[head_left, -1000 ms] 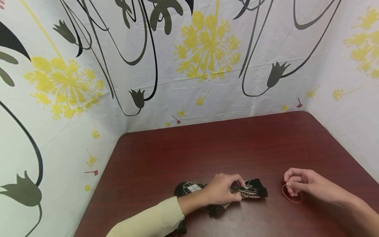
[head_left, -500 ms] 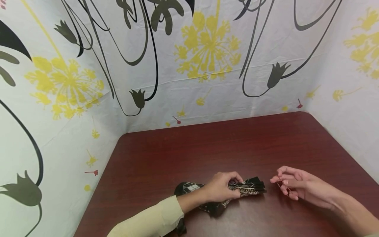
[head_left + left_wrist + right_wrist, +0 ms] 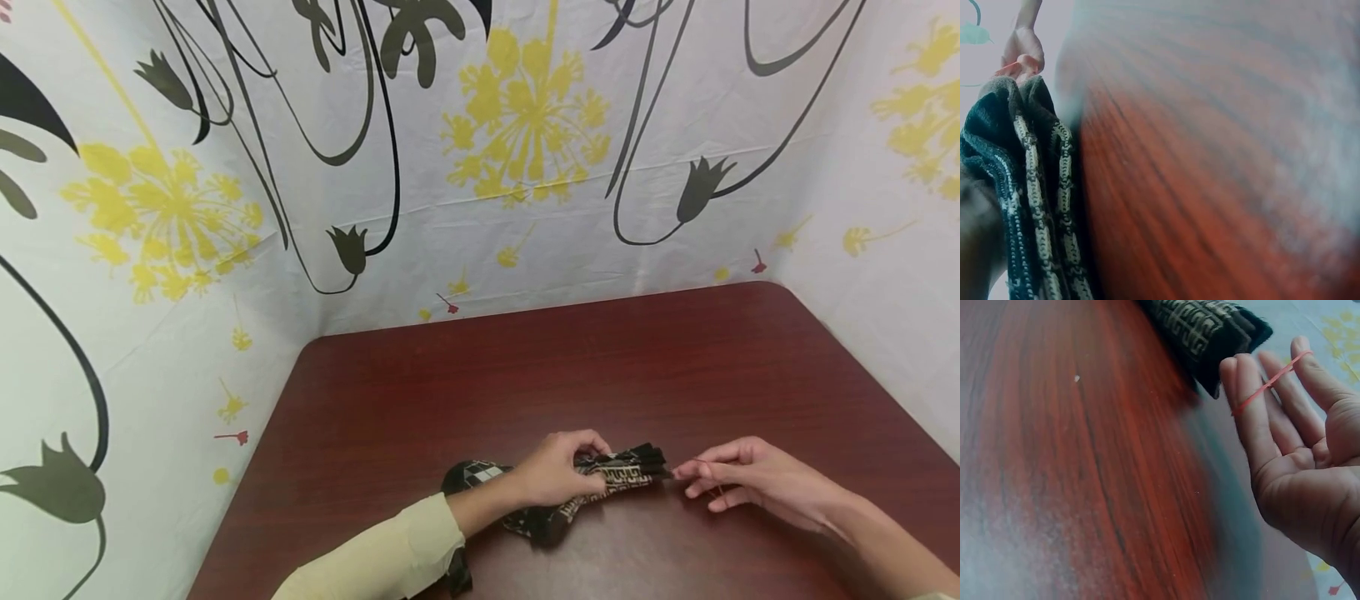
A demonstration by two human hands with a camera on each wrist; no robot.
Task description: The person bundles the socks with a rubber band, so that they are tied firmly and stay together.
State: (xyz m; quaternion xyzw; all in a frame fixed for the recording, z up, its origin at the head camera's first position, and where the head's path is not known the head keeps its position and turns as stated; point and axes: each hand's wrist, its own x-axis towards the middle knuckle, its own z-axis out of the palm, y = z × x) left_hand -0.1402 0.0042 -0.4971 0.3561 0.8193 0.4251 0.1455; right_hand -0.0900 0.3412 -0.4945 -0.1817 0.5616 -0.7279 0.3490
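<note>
Black socks (image 3: pixel 622 477) with a cream key pattern and a checked part (image 3: pixel 483 473) lie bunched across the table. My left hand (image 3: pixel 562 467) grips them near their gathered right end, thumb on the near side, fingers on the far side. In the left wrist view, the socks (image 3: pixel 1035 181) show as layered knit folds. My right hand (image 3: pixel 772 479) is just beyond that end, fingers extended. A thin red rubber band (image 3: pixel 1272 382) is stretched round its fingers and thumb in the right wrist view. The fingertips come close to the sock end; whether they touch is unclear.
The dark red wooden table (image 3: pixel 480 383) has rounded far corners. A white cloth backdrop (image 3: pixel 420 183) printed with flowers rises behind it and on both sides. A dark end of fabric (image 3: pixel 459 575) shows below my left sleeve (image 3: pixel 390 550).
My right hand has moved left to the socks' end, its fingers spreading and stretching the rubber band, which hung loose before. My left hand has shifted slightly left, bunching the socks tighter.
</note>
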